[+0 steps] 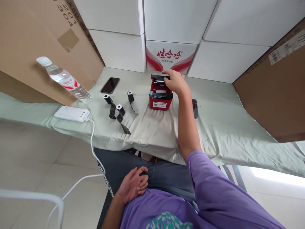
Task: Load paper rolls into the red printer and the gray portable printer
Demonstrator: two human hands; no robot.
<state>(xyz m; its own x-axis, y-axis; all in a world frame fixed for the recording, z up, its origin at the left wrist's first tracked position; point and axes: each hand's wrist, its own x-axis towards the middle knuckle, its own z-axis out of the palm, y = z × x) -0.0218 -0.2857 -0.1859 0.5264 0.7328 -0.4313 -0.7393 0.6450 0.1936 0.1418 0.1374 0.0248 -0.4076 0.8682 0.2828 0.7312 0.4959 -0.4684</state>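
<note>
**Right hand on an open red label printer, left hand resting in the lap**

Centrally, just above the middle of the frame, a small red printer [160, 95] stands on a pale green cloth [221, 127] with its lid tipped up, so that the inner bay shows; a dark roller and a dark strip lie inside, though whether a roll is loaded cannot be told. A white sticker with a code square and small unreadable print sits on its front face. The right hand [175, 82] reaches in from the lower right and lies over the raised lid at the printer's upper right edge, fingers curled down onto it and touching it; how tightly they press cannot be told. The left hand [133, 185], at lower centre, rests loosely curled on the lap, holding nothing.

Left of the printer lie three small rolls [119, 109] with dark tape trailing from white cores, a black phone [110, 85] face up, a white power bank [72, 114] with its white cable, and a clear water bottle [64, 79] bearing a red-and-white label. Behind the printer, a white carton [170, 57] carries red Chinese characters. Brown cardboard at upper left shows the digits "304".
</note>
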